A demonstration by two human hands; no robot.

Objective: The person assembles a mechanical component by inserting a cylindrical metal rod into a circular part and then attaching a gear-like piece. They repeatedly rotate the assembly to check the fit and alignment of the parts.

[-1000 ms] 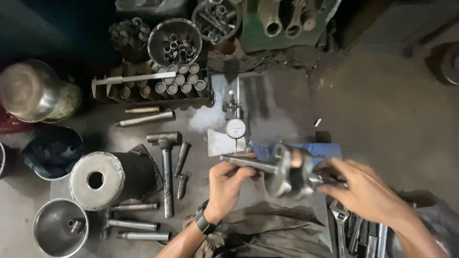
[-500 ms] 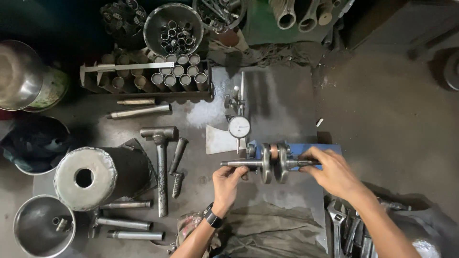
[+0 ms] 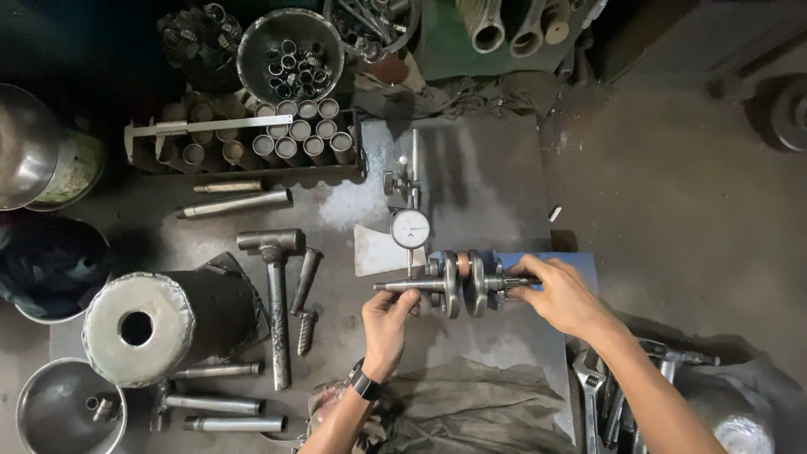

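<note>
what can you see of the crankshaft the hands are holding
The crankshaft is bare grey metal: two round webs side by side, a copper-coloured band between them, and a thin shaft out each end. It lies level, crosswise, over the steel plate just below the dial gauge. The left hand pinches the left shaft; the right hand grips the right end.

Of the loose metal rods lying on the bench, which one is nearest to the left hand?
The short dark rod just right of the hammer, below a longer rod; the others lie farther from the left hand.
</note>
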